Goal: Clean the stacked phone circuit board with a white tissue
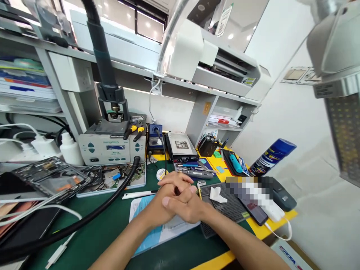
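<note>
My left hand (164,197) and my right hand (189,208) are clasped together, fingers interlaced, over the green bench mat (107,232). Neither hand holds anything. They rest above a white and blue sheet of paper (157,232). Just right of them lies a black ridged work mat (225,210) with a small white cloth piece (217,195) on it. A white stylus-like stick (139,194) lies just left of my hands.
A hot-air rework station (112,146) stands at the back, its thick black hose (92,213) crossing the mat. Opened phones (50,178) lie at left. A blue spray can (271,156), a dark phone (254,210), tool holders and shelves fill the right and back.
</note>
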Demonstrator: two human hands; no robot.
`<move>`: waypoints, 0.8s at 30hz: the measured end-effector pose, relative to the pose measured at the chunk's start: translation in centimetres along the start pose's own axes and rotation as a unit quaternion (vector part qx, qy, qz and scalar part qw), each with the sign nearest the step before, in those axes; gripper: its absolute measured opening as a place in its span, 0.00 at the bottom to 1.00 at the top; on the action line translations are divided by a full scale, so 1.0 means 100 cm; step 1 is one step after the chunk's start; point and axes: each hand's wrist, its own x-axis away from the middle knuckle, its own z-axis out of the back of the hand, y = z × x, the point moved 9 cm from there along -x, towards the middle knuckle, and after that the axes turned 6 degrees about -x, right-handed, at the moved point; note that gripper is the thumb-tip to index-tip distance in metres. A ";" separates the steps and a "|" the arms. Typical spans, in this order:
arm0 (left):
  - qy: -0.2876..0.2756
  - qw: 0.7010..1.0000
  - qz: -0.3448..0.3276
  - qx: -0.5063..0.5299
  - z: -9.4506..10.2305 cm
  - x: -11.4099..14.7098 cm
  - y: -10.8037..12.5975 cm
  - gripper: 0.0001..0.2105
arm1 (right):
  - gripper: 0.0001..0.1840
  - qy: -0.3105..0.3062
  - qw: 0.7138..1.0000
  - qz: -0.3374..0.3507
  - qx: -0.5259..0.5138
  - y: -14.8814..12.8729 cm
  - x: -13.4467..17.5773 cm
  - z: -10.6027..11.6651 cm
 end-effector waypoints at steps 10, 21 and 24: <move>-0.011 0.999 0.036 0.022 0.007 0.010 0.007 0.23 | 0.38 0.044 0.991 0.115 0.060 -0.024 0.003 0.008; 0.216 0.956 0.084 -0.180 0.112 0.042 -0.019 0.22 | 0.14 0.297 0.891 -0.204 0.275 0.050 -0.044 0.142; 0.243 0.953 0.078 -0.166 0.119 0.044 -0.020 0.21 | 0.17 0.229 0.867 -0.305 0.320 0.076 -0.087 0.154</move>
